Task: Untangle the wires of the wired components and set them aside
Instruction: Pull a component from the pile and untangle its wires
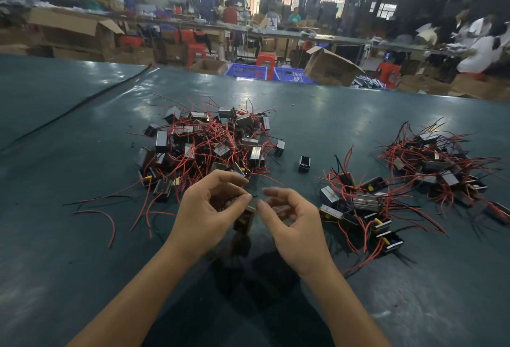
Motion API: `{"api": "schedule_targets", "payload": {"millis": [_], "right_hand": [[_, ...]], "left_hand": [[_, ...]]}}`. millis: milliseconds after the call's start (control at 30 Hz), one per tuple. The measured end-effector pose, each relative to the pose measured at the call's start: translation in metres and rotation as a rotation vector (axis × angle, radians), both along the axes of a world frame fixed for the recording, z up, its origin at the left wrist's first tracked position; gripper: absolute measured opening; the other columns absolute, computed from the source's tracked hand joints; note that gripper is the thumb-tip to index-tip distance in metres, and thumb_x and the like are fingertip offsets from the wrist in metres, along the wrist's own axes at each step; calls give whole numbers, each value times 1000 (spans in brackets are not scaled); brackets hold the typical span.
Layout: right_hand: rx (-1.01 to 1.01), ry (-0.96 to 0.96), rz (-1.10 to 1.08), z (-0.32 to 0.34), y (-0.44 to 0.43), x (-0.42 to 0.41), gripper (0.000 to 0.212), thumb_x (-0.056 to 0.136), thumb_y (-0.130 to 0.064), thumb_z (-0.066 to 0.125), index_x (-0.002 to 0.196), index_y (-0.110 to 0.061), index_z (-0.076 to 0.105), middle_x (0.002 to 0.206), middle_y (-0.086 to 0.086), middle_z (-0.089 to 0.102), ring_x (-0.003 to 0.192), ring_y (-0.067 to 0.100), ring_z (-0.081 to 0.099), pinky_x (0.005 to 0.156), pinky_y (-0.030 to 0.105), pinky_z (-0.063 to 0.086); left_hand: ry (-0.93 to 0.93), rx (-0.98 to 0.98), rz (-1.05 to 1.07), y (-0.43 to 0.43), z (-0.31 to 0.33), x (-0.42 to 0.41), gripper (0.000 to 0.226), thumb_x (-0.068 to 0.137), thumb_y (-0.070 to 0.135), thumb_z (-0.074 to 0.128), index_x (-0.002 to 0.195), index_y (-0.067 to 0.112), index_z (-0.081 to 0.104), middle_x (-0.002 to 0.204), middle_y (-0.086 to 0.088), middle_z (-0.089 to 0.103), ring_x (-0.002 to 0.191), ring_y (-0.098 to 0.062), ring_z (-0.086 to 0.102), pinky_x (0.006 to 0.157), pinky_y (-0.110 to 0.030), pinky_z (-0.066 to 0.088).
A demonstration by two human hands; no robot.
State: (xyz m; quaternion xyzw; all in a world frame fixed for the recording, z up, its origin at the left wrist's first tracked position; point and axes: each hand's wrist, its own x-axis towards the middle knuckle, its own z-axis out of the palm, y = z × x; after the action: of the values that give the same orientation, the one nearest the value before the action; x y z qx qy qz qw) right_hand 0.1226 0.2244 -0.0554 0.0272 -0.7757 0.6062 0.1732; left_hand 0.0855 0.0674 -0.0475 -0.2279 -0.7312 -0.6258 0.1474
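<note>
Centrally, left hand (pixel 204 214) fingers pinch a small boxy wired component (pixel 245 219) over the glossy teal desk (pixel 82 236). Right hand (pixel 295 230) fingers curl beside it, blurred, grip unclear. Tangled pile (pixel 209 142) of black blocks and thin red wires sits upper centre; looser clusters (pixel 361 208) sit right.

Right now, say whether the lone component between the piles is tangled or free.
Free: the lone component sits by itself, no wire touching it.

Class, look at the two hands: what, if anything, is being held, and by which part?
The left hand pinches one wired component by its upper end. The right hand is blurred; its grip cannot be told.
</note>
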Motion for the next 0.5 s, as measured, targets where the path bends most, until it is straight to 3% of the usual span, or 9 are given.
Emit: {"api": "schedule_targets", "payload": {"millis": [100,300,400,500], "right_hand": [[2,42,3,-1,0,-1,14,89,-20,69,100,-29,70,85,-16,68,72,0,61,64,12,47],[44,22,29,-3,0,-1,12,91,-24,65,80,-28,67,73,-15,67,65,2,60,61,16,48],[-2,-44,40,-1,-1,0,17,91,-23,65,76,-17,69,66,0,65,59,11,55,59,31,49],[-75,-73,55,0,-2,0,25,92,-18,64,68,-11,68,59,2,59,56,12,51,55,28,44]], "left_hand": [[-53,8,-62,0,1,0,27,80,1,75,99,18,65,80,-1,73,74,-21,69,68,-21,53],[-22,-37,-85,1,-1,2,29,82,3,74,97,26,66,82,-2,72,76,-21,69,70,-28,56],[89,-124,-43,1,-3,3,27,82,4,75,97,26,66,83,6,71,76,-17,69,70,-32,56],[236,-251,2,0,-5,3,26,82,6,75,100,22,67,86,10,70,84,-9,69,74,-33,57]]}}
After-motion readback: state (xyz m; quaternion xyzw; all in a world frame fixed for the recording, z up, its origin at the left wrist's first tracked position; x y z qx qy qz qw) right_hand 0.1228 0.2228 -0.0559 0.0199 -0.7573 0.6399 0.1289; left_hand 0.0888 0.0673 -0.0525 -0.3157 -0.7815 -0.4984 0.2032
